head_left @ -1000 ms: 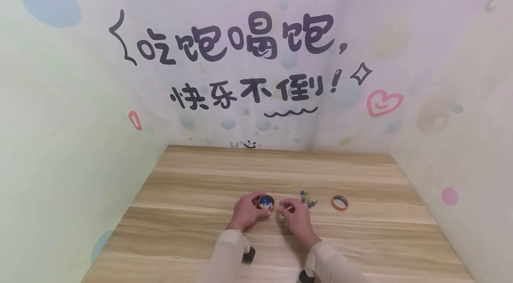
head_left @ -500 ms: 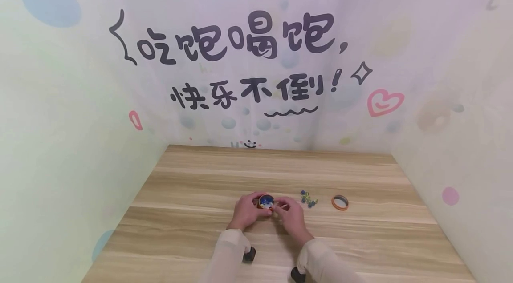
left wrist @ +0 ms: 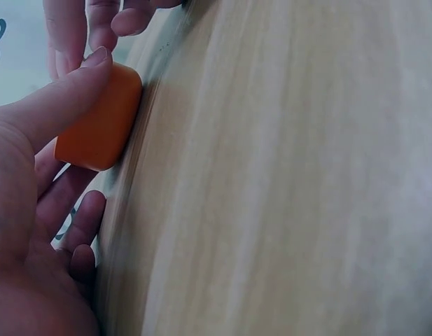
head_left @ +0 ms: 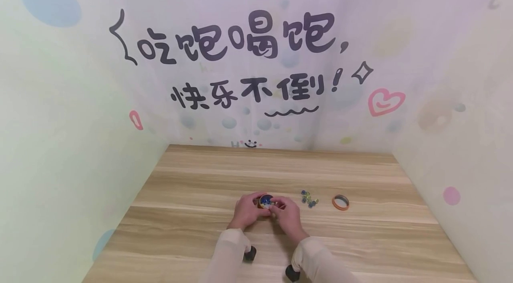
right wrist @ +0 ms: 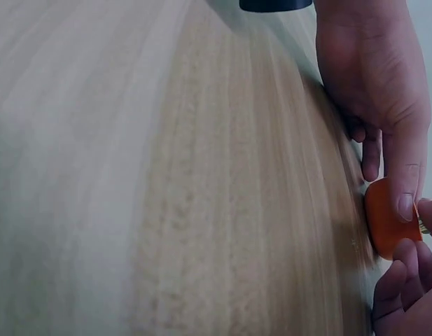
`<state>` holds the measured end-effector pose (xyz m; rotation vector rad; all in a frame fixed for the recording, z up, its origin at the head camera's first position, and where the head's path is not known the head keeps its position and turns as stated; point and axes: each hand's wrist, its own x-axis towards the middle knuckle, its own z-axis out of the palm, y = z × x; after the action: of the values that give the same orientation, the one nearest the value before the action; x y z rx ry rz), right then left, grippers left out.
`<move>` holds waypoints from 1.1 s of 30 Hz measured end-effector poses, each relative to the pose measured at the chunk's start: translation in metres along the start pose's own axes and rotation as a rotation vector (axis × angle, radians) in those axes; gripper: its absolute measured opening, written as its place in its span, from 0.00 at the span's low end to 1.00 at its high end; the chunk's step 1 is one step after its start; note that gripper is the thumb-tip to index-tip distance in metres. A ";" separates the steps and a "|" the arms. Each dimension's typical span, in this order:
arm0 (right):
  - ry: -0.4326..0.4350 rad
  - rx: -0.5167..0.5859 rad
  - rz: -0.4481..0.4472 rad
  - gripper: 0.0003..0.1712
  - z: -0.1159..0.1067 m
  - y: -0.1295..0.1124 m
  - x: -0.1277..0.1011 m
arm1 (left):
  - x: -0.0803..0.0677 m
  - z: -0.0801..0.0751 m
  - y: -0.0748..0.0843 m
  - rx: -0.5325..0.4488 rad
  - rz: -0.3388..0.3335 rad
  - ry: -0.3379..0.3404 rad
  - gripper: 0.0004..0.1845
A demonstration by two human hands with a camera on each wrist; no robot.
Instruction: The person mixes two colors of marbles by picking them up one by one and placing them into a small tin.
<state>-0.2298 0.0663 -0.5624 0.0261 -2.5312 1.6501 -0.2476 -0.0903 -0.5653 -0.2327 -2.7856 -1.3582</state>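
Observation:
My left hand (head_left: 246,212) grips a small round orange container (left wrist: 114,119), its thumb on the near wall and fingers round the far side. The container stands on the table with its mouth up, and blue marbles (head_left: 266,201) show inside. At its right rim is my right hand (head_left: 287,216), fingertips over the opening. In the right wrist view, a small yellow-green striped marble (right wrist: 424,225) shows between the right thumb and finger, mostly hidden by them. Right of this hand lie several loose blue and yellow-green marbles (head_left: 308,198).
An orange ring-shaped lid (head_left: 340,203) with a pale middle lies right of the loose marbles. The wood-grain table (head_left: 192,176) meets a printed wall (head_left: 216,131) at the back, with pale walls on both sides.
My right hand has moved left from beside the loose marbles to the container's rim, its fingertips now over the opening. My left hand keeps its grip in the same place.

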 end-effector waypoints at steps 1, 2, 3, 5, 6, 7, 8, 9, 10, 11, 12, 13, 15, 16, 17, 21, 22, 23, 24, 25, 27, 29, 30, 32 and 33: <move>-0.001 -0.003 -0.003 0.09 0.000 0.000 0.000 | 0.000 0.000 0.000 0.001 -0.002 -0.002 0.32; -0.003 -0.005 -0.004 0.09 0.000 0.000 0.000 | 0.000 0.000 0.000 -0.001 -0.005 -0.004 0.32; -0.005 -0.008 0.000 0.09 0.000 0.000 0.000 | 0.000 0.000 0.001 -0.006 -0.010 -0.006 0.32; -0.010 -0.003 0.006 0.09 0.000 0.000 0.001 | -0.001 0.000 0.001 -0.011 -0.020 -0.008 0.31; -0.012 -0.001 0.008 0.09 0.000 0.000 0.001 | -0.001 0.000 0.001 -0.014 -0.024 -0.009 0.31; -0.014 -0.002 0.002 0.09 0.000 0.001 0.001 | -0.001 0.000 0.001 -0.015 -0.023 -0.010 0.31; -0.017 0.002 0.004 0.09 0.000 0.001 0.002 | -0.001 0.000 0.001 -0.015 -0.028 -0.013 0.31; -0.022 0.005 0.004 0.09 -0.001 0.002 0.002 | -0.001 0.000 0.001 -0.014 -0.025 -0.012 0.31; -0.026 0.010 0.008 0.09 -0.001 0.002 0.002 | -0.001 0.000 0.000 -0.014 -0.027 -0.013 0.31; -0.030 0.013 0.011 0.10 -0.002 0.002 0.002 | 0.000 0.001 0.000 -0.014 -0.022 -0.014 0.32; -0.035 0.014 0.012 0.10 -0.002 0.002 0.002 | 0.000 0.001 0.000 -0.014 -0.019 -0.013 0.32; -0.039 0.016 0.012 0.11 -0.003 0.001 0.002 | 0.000 0.001 -0.001 -0.014 -0.015 -0.012 0.32; -0.051 0.017 0.020 0.11 -0.004 0.001 0.002 | 0.001 0.001 -0.001 -0.018 -0.007 -0.010 0.32; -0.055 0.016 0.027 0.12 -0.005 0.001 0.002 | 0.001 0.001 -0.001 -0.020 -0.006 -0.009 0.32; -0.059 0.016 0.026 0.12 -0.006 0.001 0.001 | 0.001 0.001 -0.001 -0.020 0.001 -0.006 0.32; -0.072 0.006 0.002 0.13 -0.009 0.003 0.000 | 0.001 0.000 -0.001 -0.020 0.010 -0.001 0.32; -0.074 0.008 0.005 0.13 -0.009 0.003 0.000 | 0.000 0.000 -0.001 -0.020 0.011 0.000 0.31; -0.075 0.009 0.001 0.13 -0.010 0.003 0.000 | 0.000 0.000 -0.001 -0.022 0.011 -0.001 0.31; -0.078 0.005 -0.003 0.13 -0.011 0.004 0.000 | 0.000 -0.001 -0.001 -0.025 0.010 -0.001 0.31; -0.079 -0.003 -0.011 0.13 -0.011 0.005 0.000 | 0.000 -0.001 -0.001 -0.029 0.009 -0.002 0.31; -0.082 -0.015 -0.022 0.13 -0.013 0.006 0.000 | -0.001 -0.001 0.000 -0.034 0.009 -0.005 0.31; -0.085 -0.027 -0.031 0.13 -0.016 0.007 0.000 | -0.001 -0.001 0.000 -0.039 0.011 -0.008 0.31; -0.088 -0.036 -0.037 0.13 -0.017 0.008 0.000 | -0.001 -0.001 0.000 -0.040 0.012 -0.009 0.32; -0.095 -0.047 -0.042 0.14 -0.019 0.009 0.000 | -0.001 -0.001 0.000 -0.043 0.012 -0.011 0.32; -0.098 -0.049 -0.047 0.14 -0.020 0.010 0.000 | -0.001 0.000 0.000 -0.041 0.011 -0.011 0.32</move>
<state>-0.2284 0.0888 -0.5636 0.1648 -2.6199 1.6065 -0.2465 -0.0908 -0.5652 -0.2572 -2.7635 -1.4165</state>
